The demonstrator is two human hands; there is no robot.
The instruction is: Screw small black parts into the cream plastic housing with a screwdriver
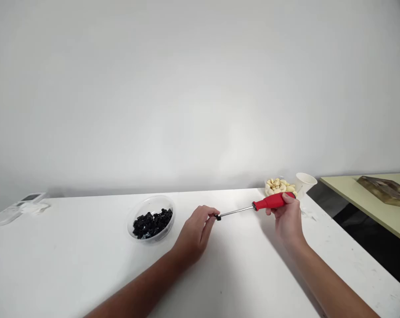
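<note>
My right hand (288, 218) is closed around the red handle of a screwdriver (274, 201), whose metal shaft points left. Its tip meets a small black piece (218, 217) that my left hand (196, 229) pinches between thumb and fingertips. The piece is too small to tell its kind. To the left of my left hand stands a clear round plastic bowl (130, 224), with many small shiny black pieces (152, 223) inside. Both hands are over the white table.
Behind my right hand are a clear container of pale, cashew-like pieces (276, 186) and a white cup (305, 183). A white remote control (7, 215) lies at the far left. A separate pale green table (348, 190) holds a patterned box (387, 191).
</note>
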